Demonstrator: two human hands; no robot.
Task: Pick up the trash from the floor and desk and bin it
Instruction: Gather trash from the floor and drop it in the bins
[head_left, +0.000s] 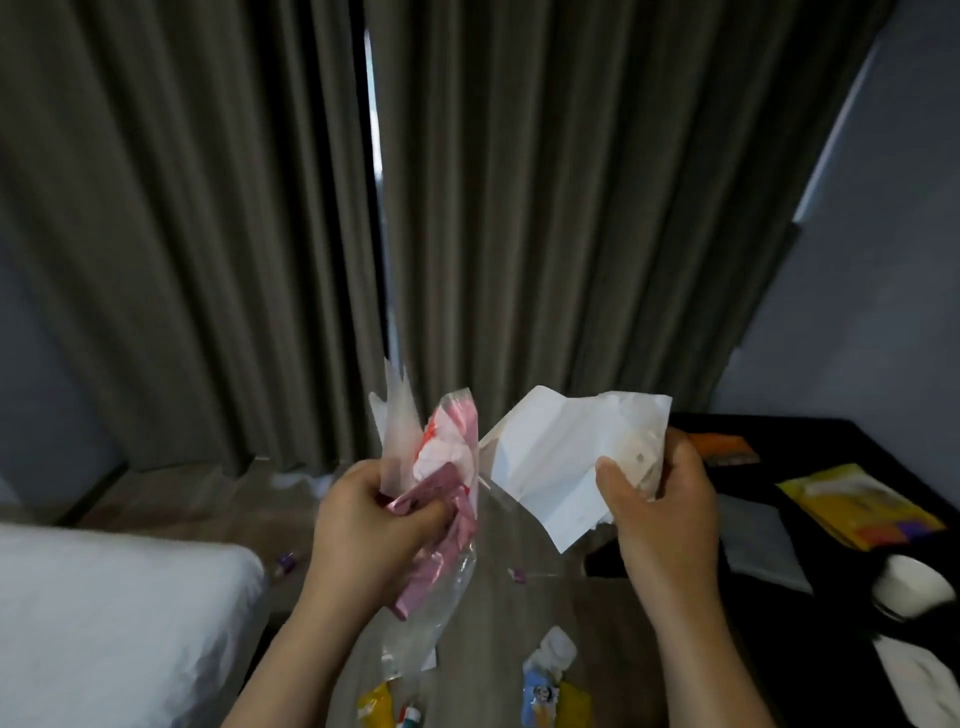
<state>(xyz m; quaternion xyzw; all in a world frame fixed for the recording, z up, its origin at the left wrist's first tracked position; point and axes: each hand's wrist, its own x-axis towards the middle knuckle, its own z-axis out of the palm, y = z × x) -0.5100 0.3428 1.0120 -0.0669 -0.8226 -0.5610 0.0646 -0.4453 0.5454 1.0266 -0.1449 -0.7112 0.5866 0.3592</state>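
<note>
My left hand (374, 525) grips a bunch of pink and clear plastic wrappers (441, 467) at chest height; a clear strip of it hangs down below my wrist. My right hand (660, 509) pinches a crumpled white paper sheet (561, 457) beside them, thumb on the front. The two bundles nearly touch. On the wooden floor (498, 587) below lie a blue and yellow pouch (550, 686), a yellow wrapper (375, 706) and small purple scraps (285, 562). White tissue (301, 480) lies by the curtain's foot. No bin is in view.
A white bed (104, 623) fills the lower left. A black desk (831, 447) on the right carries a yellow packet (857, 506), an orange card (724, 448), a grey sheet (758, 545), a white cup (914, 582) and white paper (919, 680). Grey curtains (519, 208) hang ahead.
</note>
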